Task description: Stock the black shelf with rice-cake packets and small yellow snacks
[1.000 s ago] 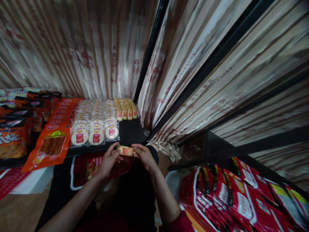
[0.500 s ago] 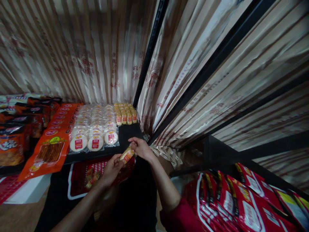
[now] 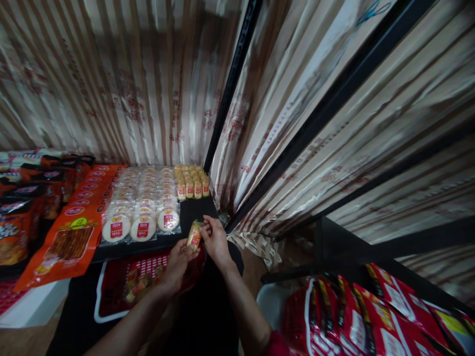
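Note:
Both my hands hold one small yellow snack packet [image 3: 194, 236] with a red label, now nearly upright, at the front edge of a black shelf [image 3: 196, 210]. My left hand [image 3: 178, 259] pinches its lower end from below. My right hand [image 3: 215, 238] grips its upper end, fingers closed. Behind the packet, on the shelf, stands a block of the same yellow packets [image 3: 191, 180] and rows of round white cakes [image 3: 143, 207] in clear wrap.
A red basket [image 3: 122, 287] with a few more packets sits below the shelf. Orange snack bags [image 3: 70, 232] lie at left, red bags [image 3: 356, 316] at lower right. Striped curtains and black shelf posts [image 3: 232, 84] rise behind.
The packet was turned from lying level to nearly upright and brought up over the shelf's front edge. The view shifted slightly upward.

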`<state>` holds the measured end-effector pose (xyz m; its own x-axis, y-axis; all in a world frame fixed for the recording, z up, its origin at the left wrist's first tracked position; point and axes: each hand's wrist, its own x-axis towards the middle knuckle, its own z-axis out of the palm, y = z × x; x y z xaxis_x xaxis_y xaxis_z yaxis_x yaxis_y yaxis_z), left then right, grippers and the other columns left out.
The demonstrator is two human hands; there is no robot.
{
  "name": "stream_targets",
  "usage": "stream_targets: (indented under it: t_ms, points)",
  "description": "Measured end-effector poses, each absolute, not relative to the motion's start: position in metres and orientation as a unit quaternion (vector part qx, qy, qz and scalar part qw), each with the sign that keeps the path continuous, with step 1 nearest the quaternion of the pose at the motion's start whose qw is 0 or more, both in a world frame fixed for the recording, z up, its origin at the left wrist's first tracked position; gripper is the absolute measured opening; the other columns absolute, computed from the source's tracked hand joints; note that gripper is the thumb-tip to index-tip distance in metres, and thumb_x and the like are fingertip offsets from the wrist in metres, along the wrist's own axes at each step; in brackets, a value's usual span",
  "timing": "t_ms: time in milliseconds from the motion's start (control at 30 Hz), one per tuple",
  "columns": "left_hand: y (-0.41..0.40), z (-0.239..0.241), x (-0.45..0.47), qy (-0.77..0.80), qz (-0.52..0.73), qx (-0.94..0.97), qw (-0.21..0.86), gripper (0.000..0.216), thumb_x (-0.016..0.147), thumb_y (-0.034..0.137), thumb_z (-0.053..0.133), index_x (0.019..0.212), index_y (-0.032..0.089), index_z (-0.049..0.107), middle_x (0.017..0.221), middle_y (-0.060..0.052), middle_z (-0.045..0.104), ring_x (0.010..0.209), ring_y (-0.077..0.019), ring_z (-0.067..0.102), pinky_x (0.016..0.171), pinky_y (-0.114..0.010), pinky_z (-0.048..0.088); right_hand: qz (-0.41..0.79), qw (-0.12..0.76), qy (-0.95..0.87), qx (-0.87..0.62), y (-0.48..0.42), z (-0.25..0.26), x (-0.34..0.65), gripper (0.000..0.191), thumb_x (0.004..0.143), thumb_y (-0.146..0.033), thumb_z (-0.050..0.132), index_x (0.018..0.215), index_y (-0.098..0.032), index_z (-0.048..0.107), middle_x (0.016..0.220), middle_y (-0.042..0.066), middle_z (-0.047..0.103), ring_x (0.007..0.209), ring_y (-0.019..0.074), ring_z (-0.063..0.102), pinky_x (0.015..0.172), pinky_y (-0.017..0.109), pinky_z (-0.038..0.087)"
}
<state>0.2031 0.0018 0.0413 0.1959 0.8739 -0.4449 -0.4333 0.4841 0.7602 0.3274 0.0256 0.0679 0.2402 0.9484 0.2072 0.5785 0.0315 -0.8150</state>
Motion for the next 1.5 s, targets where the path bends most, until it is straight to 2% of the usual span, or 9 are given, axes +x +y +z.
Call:
stream_targets:
  t_ms: [233,433,533,600,667,800,933,1167,1500]
  points:
    - [0.013,0.050,0.221,0.457,0.479,0.206,0.721,0.017,0.074,0.015,0.067,0.090,0.015,0.062,0.090,-0.005,0.069,0.077,-0.0119,0.066,0.077,-0.024,0.053,0.262,0.453,-0.497,-0.692,0.022,0.042,0.332,0.038,0.077,-0.032,0.058,0.110,-0.014,0.058,0.093,0.008,0.063,0.075,0.0161,0.062,0.072,0.031,0.053]
    - [0.023,0.059,0.225,0.518,0.441,0.276,0.679,0.024,0.072,0.018,0.067,0.095,0.012,0.063,0.076,-0.004,0.068,0.061,-0.0107,0.063,0.054,-0.019,0.047,0.378,0.473,-0.479,-0.636,0.028,0.027,0.335,0.027,0.076,-0.033,0.057,0.097,-0.018,0.061,0.086,0.004,0.068,0.079,0.0170,0.064,0.074,0.030,0.052]
    - [0.027,0.058,0.225,0.558,0.396,0.330,0.651,0.036,0.075,0.019,0.061,0.110,0.012,0.059,0.085,-0.006,0.068,0.063,-0.0124,0.063,0.050,-0.019,0.042,0.378,0.494,-0.466,-0.629,0.034,0.024,0.336,0.026,0.074,-0.030,0.057,0.097,-0.018,0.061,0.086,0.004,0.068,0.077,0.0162,0.064,0.074,0.029,0.052]
    - [0.029,0.056,0.224,0.588,0.375,0.373,0.612,0.043,0.076,0.016,0.056,0.118,0.013,0.055,0.096,-0.009,0.067,0.072,-0.0150,0.064,0.058,-0.022,0.047,0.378,0.496,-0.461,-0.632,0.039,0.022,0.336,0.025,0.074,-0.030,0.057,0.096,-0.019,0.061,0.086,0.003,0.068,0.076,0.0157,0.063,0.073,0.029,0.052]
    - [0.029,0.053,0.224,0.615,0.378,0.434,0.538,0.043,0.075,0.013,0.052,0.118,0.013,0.055,0.109,-0.011,0.063,0.090,-0.0185,0.063,0.078,-0.028,0.049,0.372,0.489,-0.463,-0.639,0.044,0.022,0.336,0.024,0.075,-0.029,0.056,0.096,-0.020,0.061,0.084,0.002,0.068,0.076,0.0152,0.063,0.073,0.028,0.052]
    - [0.028,0.050,0.225,0.620,0.403,0.523,0.424,0.038,0.076,0.014,0.047,0.112,0.017,0.059,0.122,-0.011,0.055,0.116,-0.0212,0.051,0.104,-0.035,0.036,0.349,0.473,-0.479,-0.652,0.056,0.023,0.334,0.023,0.075,-0.028,0.056,0.096,-0.020,0.062,0.083,0.001,0.067,0.074,0.0142,0.062,0.073,0.028,0.051]
    - [0.030,0.049,0.226,0.598,0.419,0.525,0.438,0.037,0.075,0.017,0.048,0.110,0.015,0.060,0.122,-0.013,0.053,0.115,-0.0231,0.051,0.108,-0.037,0.032,0.331,0.463,-0.493,-0.659,0.068,0.026,0.333,0.022,0.076,-0.026,0.055,0.097,-0.021,0.061,0.083,0.000,0.066,0.072,0.0133,0.062,0.072,0.028,0.051]
    - [0.052,0.040,0.232,0.598,0.440,0.461,0.485,0.041,0.078,0.020,0.048,0.118,0.015,0.055,0.135,-0.012,0.049,0.132,-0.0227,0.037,0.114,-0.036,0.021,0.284,0.408,-0.524,-0.692,0.092,0.031,0.329,0.023,0.076,-0.021,0.056,0.098,-0.020,0.063,0.083,0.001,0.066,0.075,0.0145,0.063,0.075,0.029,0.049]
    - [0.088,0.043,0.242,0.607,0.412,0.451,0.508,0.050,0.088,0.026,0.038,0.133,0.007,0.042,0.150,-0.015,0.027,0.141,-0.0192,0.019,0.117,-0.032,0.011,0.288,0.410,-0.528,-0.686,0.135,0.022,0.319,0.025,0.076,-0.019,0.056,0.100,-0.019,0.063,0.083,0.001,0.067,0.076,0.0135,0.063,0.075,0.027,0.049]
